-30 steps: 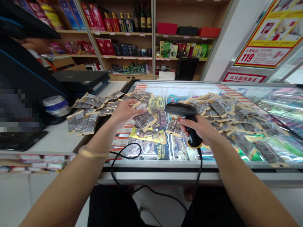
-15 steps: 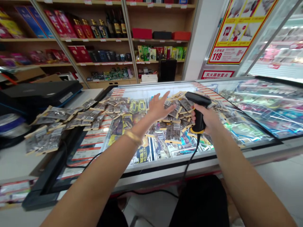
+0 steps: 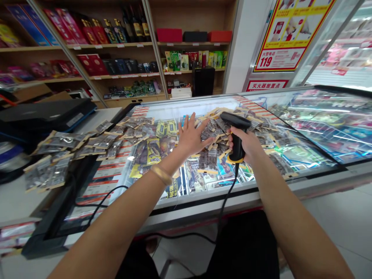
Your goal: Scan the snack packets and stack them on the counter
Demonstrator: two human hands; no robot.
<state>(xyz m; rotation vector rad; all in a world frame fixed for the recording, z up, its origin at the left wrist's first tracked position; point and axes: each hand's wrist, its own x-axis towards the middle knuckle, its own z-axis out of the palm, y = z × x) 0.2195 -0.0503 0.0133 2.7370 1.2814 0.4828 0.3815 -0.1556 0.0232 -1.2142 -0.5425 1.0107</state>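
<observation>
Here, a person stands at a glass-topped freezer chest (image 3: 203, 201) in a shop. The left hand (image 3: 192, 135) lies flat and released, fingers spread, pressing on a heap of small clear sachets (image 3: 213, 131) with tan card edges. The right hand (image 3: 247, 144), just beside it, is clenched round the grip of a black barcode scanner (image 3: 236, 133) with a yellow base ring; the scanner's head points left, over the sachets under the left hand. Its black cable (image 3: 225, 201) drops toward the person. A second spread of sachets (image 3: 58, 151) lies well to the left of the left hand, on the white bench (image 3: 17, 201) beside a dark laptop (image 3: 46, 112).

To do this well, it seems wise to separate one sachet, turn its code face up, and aim the scanner squarely at it.

Beyond the right hand, a red and yellow poster (image 3: 283, 35) reads "119"; other print is too small to read
</observation>
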